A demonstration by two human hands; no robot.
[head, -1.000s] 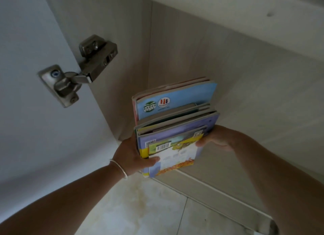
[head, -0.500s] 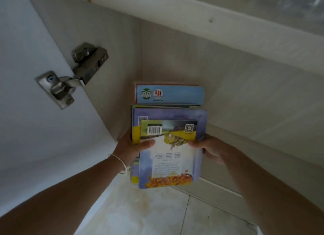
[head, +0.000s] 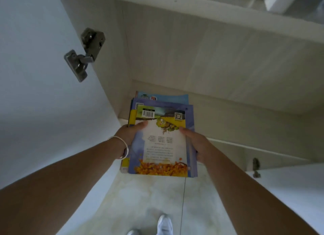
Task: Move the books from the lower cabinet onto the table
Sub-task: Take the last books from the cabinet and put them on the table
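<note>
A pale wood-grain cabinet (head: 201, 56) stands open, its white door (head: 43, 103) swung out to the left on a metal hinge (head: 84, 54), above a glossy light-tiled floor (head: 149, 199). In front of the cabinet's lower opening, a stack of books (head: 163, 140) is held flat over the floor. The left hand (head: 128, 134) and right hand (head: 196, 143) clamp its opposite edges, thumbs pressed on the top cover.

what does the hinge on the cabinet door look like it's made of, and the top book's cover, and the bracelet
Hinge: metal, likely steel, dull silvery sheen.
Top book cover: printed paper or card, probably coated; barcode and colour print show.
Bracelet on the left wrist: thin pale band, possibly silver metal; too small to tell.
</note>
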